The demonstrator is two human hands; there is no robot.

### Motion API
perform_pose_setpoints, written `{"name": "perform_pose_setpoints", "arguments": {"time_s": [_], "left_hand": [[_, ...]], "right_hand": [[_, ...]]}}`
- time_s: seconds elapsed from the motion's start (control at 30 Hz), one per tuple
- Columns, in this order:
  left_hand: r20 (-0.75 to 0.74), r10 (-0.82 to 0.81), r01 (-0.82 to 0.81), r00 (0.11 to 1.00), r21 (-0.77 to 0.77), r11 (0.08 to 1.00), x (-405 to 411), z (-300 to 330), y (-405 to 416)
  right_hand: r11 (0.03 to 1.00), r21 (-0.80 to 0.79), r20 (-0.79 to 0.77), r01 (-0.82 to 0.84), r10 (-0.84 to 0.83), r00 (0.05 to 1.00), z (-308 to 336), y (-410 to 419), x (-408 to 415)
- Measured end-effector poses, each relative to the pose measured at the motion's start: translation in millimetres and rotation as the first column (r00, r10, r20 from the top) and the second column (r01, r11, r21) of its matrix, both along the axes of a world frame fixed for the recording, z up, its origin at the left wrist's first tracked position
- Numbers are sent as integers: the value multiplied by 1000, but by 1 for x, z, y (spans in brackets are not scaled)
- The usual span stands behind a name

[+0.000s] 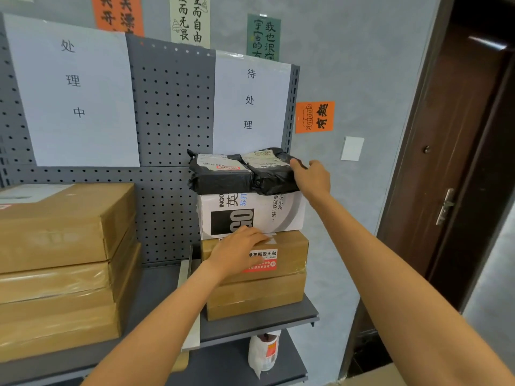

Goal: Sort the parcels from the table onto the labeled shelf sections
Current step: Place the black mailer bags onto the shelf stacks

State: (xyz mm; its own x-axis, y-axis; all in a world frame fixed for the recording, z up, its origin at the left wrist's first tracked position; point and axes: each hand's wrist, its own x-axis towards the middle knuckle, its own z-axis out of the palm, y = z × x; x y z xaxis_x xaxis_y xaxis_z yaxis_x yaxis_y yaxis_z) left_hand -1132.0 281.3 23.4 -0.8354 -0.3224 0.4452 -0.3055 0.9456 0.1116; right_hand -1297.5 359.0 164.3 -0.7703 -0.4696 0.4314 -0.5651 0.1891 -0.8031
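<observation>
Right, black bag [274, 169] sits atop the right-hand stack, far side. Right hand [312, 179] grips its right end; left hand [237, 250] flat on brown box [256, 274], fingers relaxed. Looks soft, light, prob. slippery; grab ends.

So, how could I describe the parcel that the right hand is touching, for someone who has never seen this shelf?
Find the right-hand paper sign on the grey pegboard; a stack of boxes stands below it. On the white box lie two black plastic parcels side by side. It is the right black parcel, at the stack's outer edge, which the right hand touches; its twin lies further left.
</observation>
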Motion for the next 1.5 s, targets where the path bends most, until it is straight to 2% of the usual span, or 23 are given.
{"name": "perform_pose_setpoints", "arguments": {"time_s": [0.17, 0.3, 0.43, 0.57, 0.67, 0.8, 1.03, 1.27, 1.5], "left_hand": [[73, 47, -47, 996, -3, 999, 3, 9, 19], [-12, 154, -153, 988, 38, 988, 29, 20, 40], [-47, 333, -333, 942, 11, 943, 82, 26, 60], [-84, 448, -450, 890, -1, 893, 146, 19, 85], [-37, 490, -490, 871, -16, 871, 192, 6, 106], [28, 582, -582, 813, 9, 813, 264, -6, 133], [100, 754, -759, 649, 24, 650, 399, -8, 170], [99, 908, -913, 407, 15, 408, 546, 1, 201], [119, 972, -979, 203, 57, 197, 705, -5, 234]], "right_hand": [[997, 58, -174, 60, -49, 984, -29, 43, 26], [969, 234, -367, 73, 19, 930, -56, 75, 54], [916, 393, -553, 78, 168, 816, -77, 95, 89], [884, 462, -687, 69, 307, 659, -96, 117, 137], [878, 479, -709, -3, 389, 588, -109, 127, 177], [835, 538, -673, -111, 505, 540, -126, 134, 241], [764, 594, -648, -253, 640, 413, -140, 126, 354], [685, 569, -658, -454, 711, 249, -129, 103, 496], [564, 574, -661, -594, 747, 70, -129, 95, 662]]}}
